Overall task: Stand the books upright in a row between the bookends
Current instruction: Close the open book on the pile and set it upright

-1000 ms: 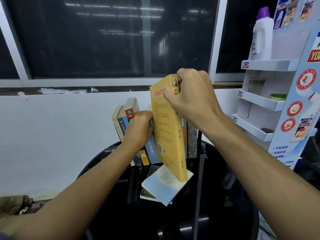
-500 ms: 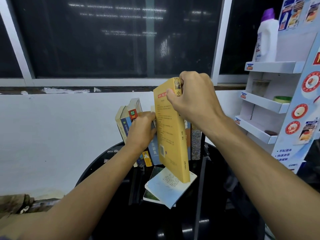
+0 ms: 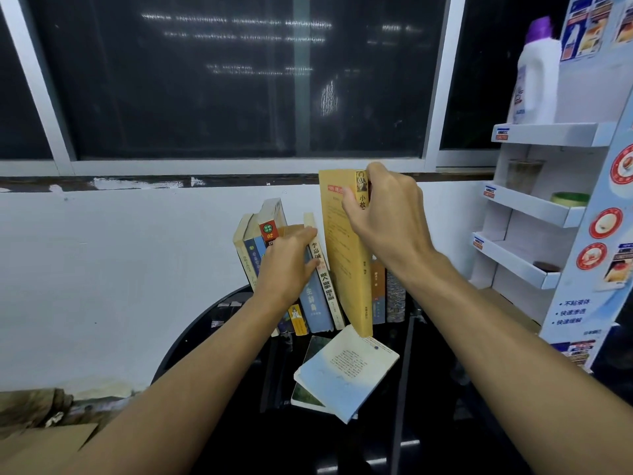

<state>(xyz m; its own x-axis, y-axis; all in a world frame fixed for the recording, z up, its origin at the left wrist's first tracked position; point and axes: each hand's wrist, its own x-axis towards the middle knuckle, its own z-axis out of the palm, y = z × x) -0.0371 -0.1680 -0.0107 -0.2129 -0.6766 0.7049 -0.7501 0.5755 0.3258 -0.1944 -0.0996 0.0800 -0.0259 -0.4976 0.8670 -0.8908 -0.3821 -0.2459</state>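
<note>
Two flat books [image 3: 346, 375] lie in a little pile on the black table [image 3: 428, 423], close to me. The top one is white and blue, and its print is too tiny to read.

Just past them, my right hand [image 3: 390, 217] grips the top of a yellow book [image 3: 342, 262], with the thumb on the cover and the fingers round the spine. The spine shows "小故" under a small picture. This book stands nearly straight up. Its low corner is right at the top flat book, but I cannot tell if they touch. It sits in a gap in the row [image 3: 317, 299], with leaning books on its left and a grey book [image 3: 394, 296] on its right.

My left hand [image 3: 286, 265] presses flat fingers on the leaning books and holds nothing. One of them has a red and green label [image 3: 269, 231] that says "02". I cannot pick out the bookends.

Far back is a dark window [image 3: 239, 80]. At the right stands a white shelf [image 3: 548, 132] with a white bottle [image 3: 537, 80] with a purple cap on top. The blue writing on the shelf's side is too blurry to read.
</note>
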